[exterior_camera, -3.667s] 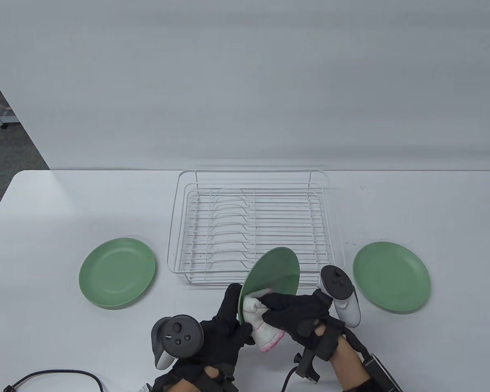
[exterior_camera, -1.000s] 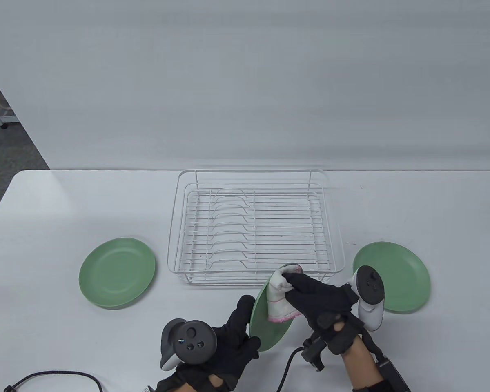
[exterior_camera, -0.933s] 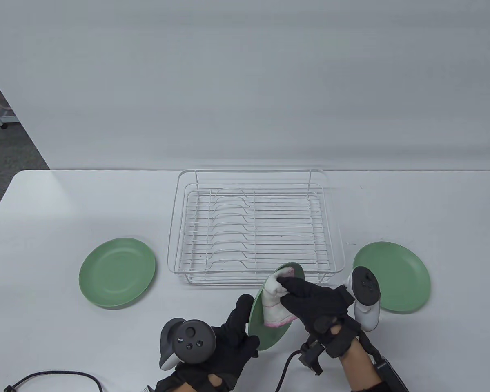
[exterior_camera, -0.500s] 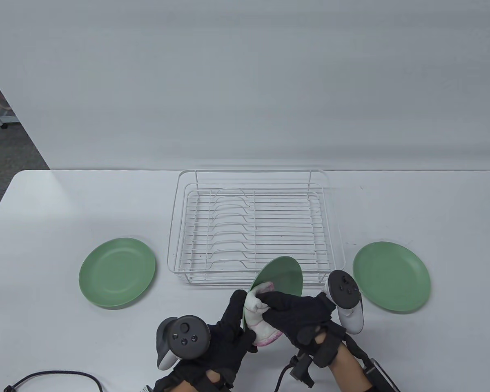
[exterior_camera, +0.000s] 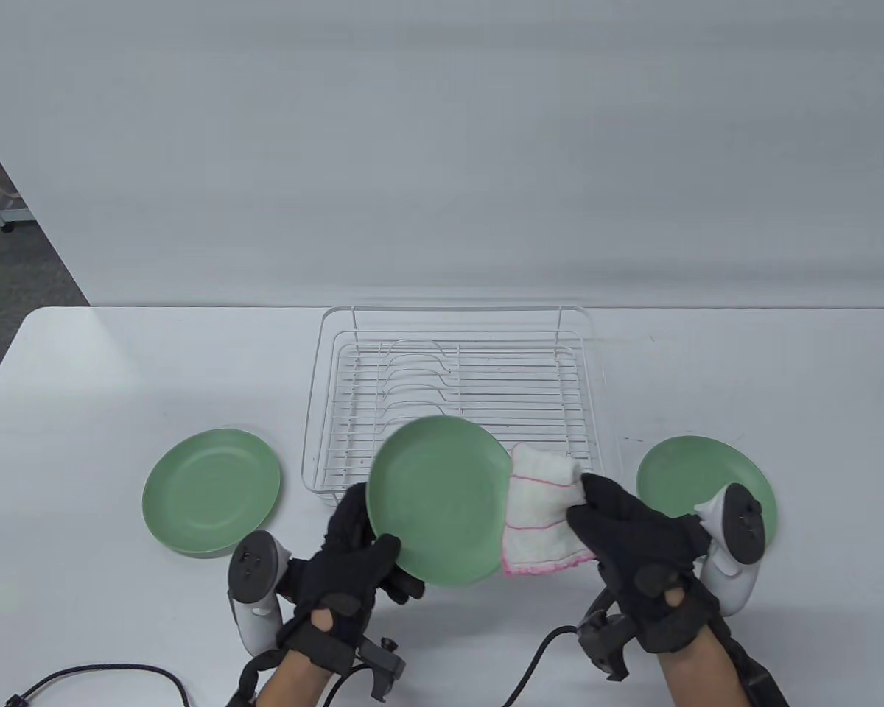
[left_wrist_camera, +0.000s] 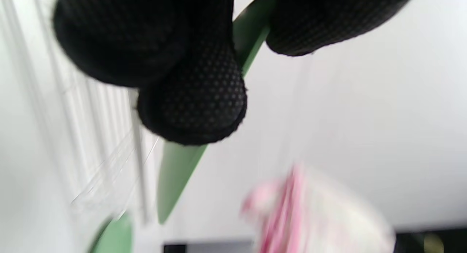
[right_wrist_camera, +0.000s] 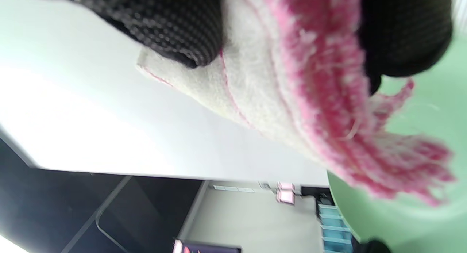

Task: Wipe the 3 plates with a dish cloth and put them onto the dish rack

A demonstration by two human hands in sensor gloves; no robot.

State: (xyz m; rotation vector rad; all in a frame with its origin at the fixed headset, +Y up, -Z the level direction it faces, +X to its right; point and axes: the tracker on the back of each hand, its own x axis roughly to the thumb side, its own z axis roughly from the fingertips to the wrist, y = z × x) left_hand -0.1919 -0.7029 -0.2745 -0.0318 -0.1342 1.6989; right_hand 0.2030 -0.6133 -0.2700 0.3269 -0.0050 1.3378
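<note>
My left hand (exterior_camera: 365, 534) grips a green plate (exterior_camera: 438, 501) by its lower-left rim, thumb on top, and holds it face up over the front edge of the white wire dish rack (exterior_camera: 457, 307), which holds nothing. My right hand (exterior_camera: 597, 515) pinches a white dish cloth with pink trim (exterior_camera: 541, 515) just right of that plate; the cloth's left edge meets the plate's rim. Two more green plates lie flat on the table, one on the left (exterior_camera: 211, 491) and one on the right (exterior_camera: 696, 471). In the left wrist view my fingers (left_wrist_camera: 189, 99) clamp the plate's edge (left_wrist_camera: 178, 172).
A black cable (exterior_camera: 96, 674) curls at the table's front-left corner, and another (exterior_camera: 538, 652) runs from my right wrist. The white table (exterior_camera: 118, 368) ends at a grey wall behind the rack. The right tracker (exterior_camera: 737, 545) overlaps the right plate.
The held plate has turned from edge-on to face up and moved left and further from me. My right hand has drawn the cloth off the plate to the right, where it now hangs spread out.
</note>
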